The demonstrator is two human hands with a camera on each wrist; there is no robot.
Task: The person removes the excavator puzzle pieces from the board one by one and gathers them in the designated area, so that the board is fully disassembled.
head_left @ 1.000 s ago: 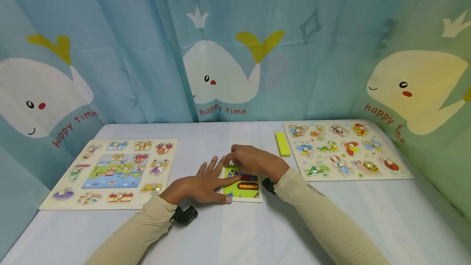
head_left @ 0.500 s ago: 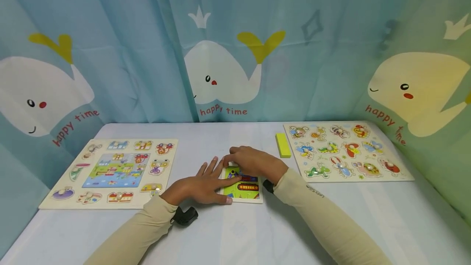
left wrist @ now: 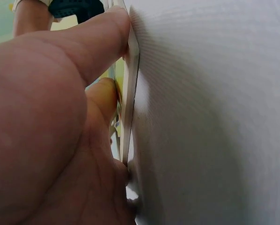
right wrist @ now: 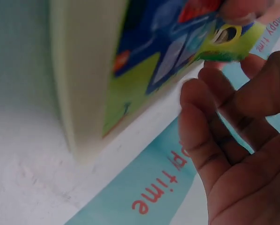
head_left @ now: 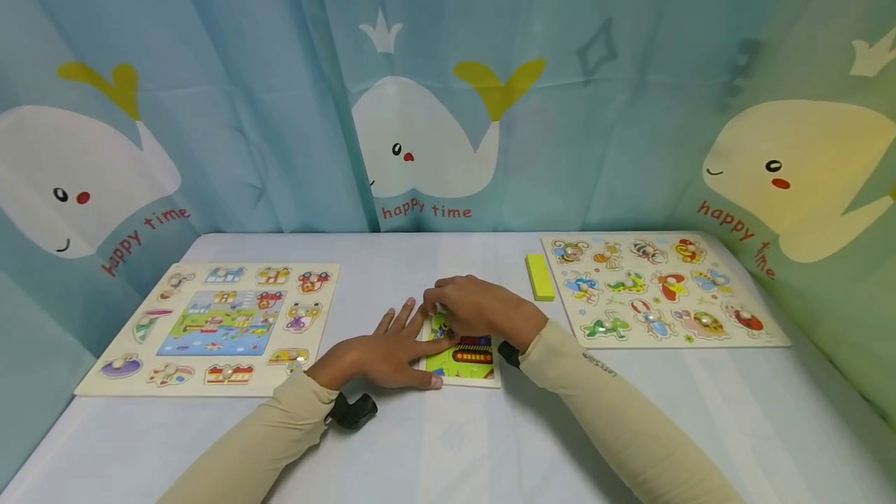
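A small square jigsaw puzzle [head_left: 465, 372] with a red and blue tracked vehicle on green lies flat on the table between my hands. My left hand [head_left: 385, 356] is spread at its left side. The index finger reaches across the picture, and the thumb [left wrist: 100, 40] rests at the board's edge. My right hand [head_left: 483, 306] arches over the top of the puzzle. Its curled fingers pinch a corner puzzle piece [right wrist: 247, 38] at the upper left, whose edge looks raised in the right wrist view. The hand hides much of the upper picture.
To the left lies a knobbed puzzle board [head_left: 325, 333] with vehicles around a town picture. An insect puzzle board [head_left: 672, 341] lies at the right, beside a yellow block [head_left: 540, 277]. Behind the table hangs a blue whale-print curtain [head_left: 308, 138].
The fingers of my right hand have shifted slightly left at the puzzle's upper left corner. My left hand stays in place. The head view has drifted very slightly.
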